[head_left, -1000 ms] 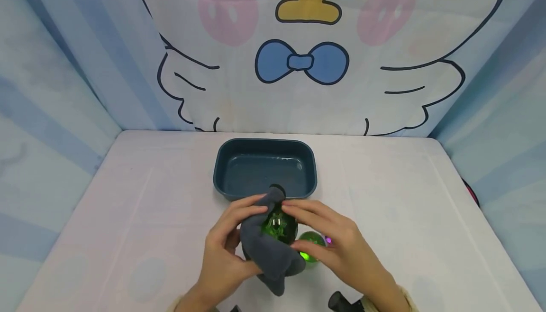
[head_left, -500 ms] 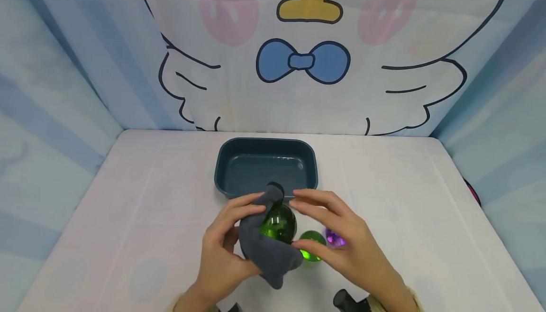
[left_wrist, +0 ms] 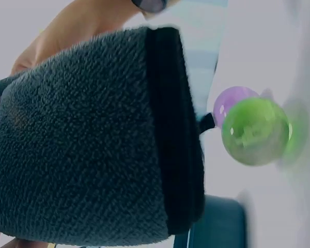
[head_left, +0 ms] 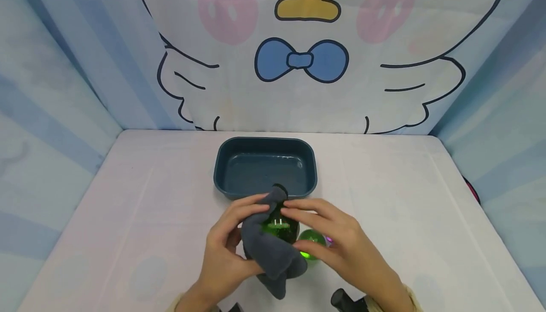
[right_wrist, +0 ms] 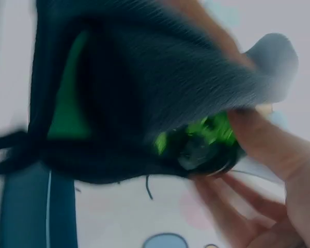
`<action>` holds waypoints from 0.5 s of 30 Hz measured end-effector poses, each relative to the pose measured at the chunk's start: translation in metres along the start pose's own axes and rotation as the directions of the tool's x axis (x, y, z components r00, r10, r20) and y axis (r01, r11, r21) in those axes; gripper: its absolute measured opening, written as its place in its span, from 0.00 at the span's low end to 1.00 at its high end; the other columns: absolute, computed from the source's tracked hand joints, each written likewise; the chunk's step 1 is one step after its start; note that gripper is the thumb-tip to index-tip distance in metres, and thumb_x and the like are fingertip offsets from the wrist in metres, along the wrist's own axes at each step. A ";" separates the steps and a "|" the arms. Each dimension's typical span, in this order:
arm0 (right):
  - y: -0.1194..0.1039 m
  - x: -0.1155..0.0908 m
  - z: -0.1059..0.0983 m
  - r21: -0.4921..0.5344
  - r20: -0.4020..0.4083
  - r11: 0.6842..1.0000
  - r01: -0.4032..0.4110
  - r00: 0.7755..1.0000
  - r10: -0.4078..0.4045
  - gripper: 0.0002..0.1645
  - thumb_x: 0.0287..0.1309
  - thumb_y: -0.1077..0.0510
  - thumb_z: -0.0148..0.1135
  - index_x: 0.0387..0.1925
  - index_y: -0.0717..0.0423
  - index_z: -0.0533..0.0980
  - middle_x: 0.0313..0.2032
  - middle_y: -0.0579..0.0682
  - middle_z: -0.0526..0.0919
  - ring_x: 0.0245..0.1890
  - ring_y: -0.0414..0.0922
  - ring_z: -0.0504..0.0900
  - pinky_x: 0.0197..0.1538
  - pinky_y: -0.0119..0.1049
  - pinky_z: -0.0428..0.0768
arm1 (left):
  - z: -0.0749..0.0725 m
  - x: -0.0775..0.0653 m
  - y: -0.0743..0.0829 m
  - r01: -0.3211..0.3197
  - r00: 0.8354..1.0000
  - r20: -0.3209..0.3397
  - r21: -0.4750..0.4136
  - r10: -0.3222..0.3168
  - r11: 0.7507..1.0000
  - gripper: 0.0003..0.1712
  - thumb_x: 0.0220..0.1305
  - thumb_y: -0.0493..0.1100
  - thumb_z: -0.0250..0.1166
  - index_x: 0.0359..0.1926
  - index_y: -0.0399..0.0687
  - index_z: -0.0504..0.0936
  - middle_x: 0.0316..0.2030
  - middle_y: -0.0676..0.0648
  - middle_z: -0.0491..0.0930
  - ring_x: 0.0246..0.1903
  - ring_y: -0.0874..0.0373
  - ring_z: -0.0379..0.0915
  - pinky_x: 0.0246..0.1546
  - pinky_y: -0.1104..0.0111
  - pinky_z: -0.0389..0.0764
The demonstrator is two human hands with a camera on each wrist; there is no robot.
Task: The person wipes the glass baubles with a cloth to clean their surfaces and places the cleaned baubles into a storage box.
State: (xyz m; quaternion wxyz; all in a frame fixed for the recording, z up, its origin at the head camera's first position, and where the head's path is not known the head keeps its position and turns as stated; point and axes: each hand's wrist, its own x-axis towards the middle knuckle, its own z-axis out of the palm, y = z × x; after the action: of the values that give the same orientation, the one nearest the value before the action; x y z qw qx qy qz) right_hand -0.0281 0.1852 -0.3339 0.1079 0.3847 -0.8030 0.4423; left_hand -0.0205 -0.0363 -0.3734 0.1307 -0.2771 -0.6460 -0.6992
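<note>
In the head view my left hand (head_left: 223, 245) grips a dark grey cloth (head_left: 268, 255) that is folded around a clear green ball (head_left: 280, 229). From the other side, my right hand (head_left: 341, 236) holds that ball between thumb and fingertips. The right wrist view shows the thumb and fingers (right_wrist: 258, 137) on either side of the ball (right_wrist: 201, 144), with the cloth draped over it. Fuzzy pile and a dark hem of the cloth (left_wrist: 88, 139) fill much of the left wrist view.
A second green ball (head_left: 313, 244) lies on the white table (head_left: 384, 179) beside the right hand. A purple ball (left_wrist: 231, 101) is next to it, mostly hidden by the hand in the head view. Behind the hands stands a dark teal basin (head_left: 264, 165).
Half a second ago the right fingers had lifted off the wrapped ball, showing more of the purple one. Now they are back on it. The left hand keeps its grip on the cloth.
</note>
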 end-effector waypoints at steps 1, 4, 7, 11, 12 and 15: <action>-0.001 -0.001 0.000 0.026 0.001 0.998 -0.061 0.998 0.061 0.30 0.58 0.57 0.70 0.62 0.56 0.76 0.57 0.52 0.80 0.54 0.44 0.81 0.50 0.27 0.83 | 0.000 0.000 0.000 0.002 1.000 0.005 0.015 -0.002 1.000 0.41 0.40 0.24 0.79 0.59 0.36 0.76 0.62 0.36 0.72 0.61 0.49 0.72 0.53 0.65 0.83; -0.002 -0.002 0.001 0.100 0.005 0.973 -0.206 0.978 0.207 0.34 0.52 0.64 0.73 0.62 0.55 0.75 0.54 0.51 0.82 0.48 0.42 0.85 0.47 0.32 0.86 | 0.000 0.001 -0.001 -0.002 1.000 0.015 0.064 0.001 0.998 0.40 0.41 0.26 0.80 0.59 0.39 0.77 0.62 0.39 0.73 0.60 0.50 0.73 0.49 0.67 0.85; -0.002 -0.001 0.001 0.118 0.008 0.965 -0.236 0.972 0.237 0.32 0.53 0.62 0.72 0.62 0.55 0.75 0.53 0.51 0.83 0.47 0.42 0.85 0.46 0.32 0.86 | 0.000 0.001 -0.001 -0.004 1.000 0.012 0.092 0.002 0.996 0.39 0.40 0.27 0.80 0.58 0.40 0.78 0.61 0.39 0.74 0.60 0.50 0.73 0.49 0.68 0.85; -0.003 -0.001 0.001 0.075 0.021 0.966 -0.249 0.968 0.248 0.34 0.53 0.62 0.73 0.63 0.53 0.75 0.56 0.50 0.82 0.49 0.42 0.85 0.48 0.32 0.86 | 0.001 0.000 -0.001 0.004 1.000 -0.006 0.119 -0.003 0.993 0.39 0.40 0.28 0.81 0.57 0.41 0.79 0.60 0.39 0.74 0.60 0.51 0.74 0.48 0.68 0.85; -0.003 -0.001 0.001 0.056 0.025 0.968 -0.244 0.970 0.243 0.35 0.52 0.63 0.73 0.63 0.53 0.74 0.57 0.49 0.81 0.50 0.42 0.84 0.48 0.32 0.85 | 0.001 0.000 -0.001 0.011 1.000 -0.014 0.122 -0.010 0.992 0.38 0.40 0.28 0.81 0.57 0.41 0.79 0.60 0.39 0.75 0.59 0.51 0.74 0.48 0.68 0.85; -0.003 -0.002 -0.001 -0.036 0.027 0.978 -0.204 0.978 0.205 0.36 0.53 0.62 0.74 0.64 0.52 0.73 0.61 0.49 0.77 0.51 0.42 0.84 0.50 0.30 0.85 | 0.001 0.000 -0.002 0.038 0.999 -0.038 0.116 -0.034 0.993 0.39 0.39 0.27 0.81 0.57 0.40 0.79 0.60 0.40 0.74 0.59 0.52 0.74 0.50 0.68 0.84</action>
State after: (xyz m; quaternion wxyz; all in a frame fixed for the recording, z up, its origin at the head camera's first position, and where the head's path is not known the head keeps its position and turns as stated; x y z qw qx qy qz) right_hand -0.0243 0.1859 -0.3324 0.0562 0.3050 -0.8470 0.4318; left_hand -0.0213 -0.0356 -0.3747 0.1457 -0.2447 -0.6880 -0.6675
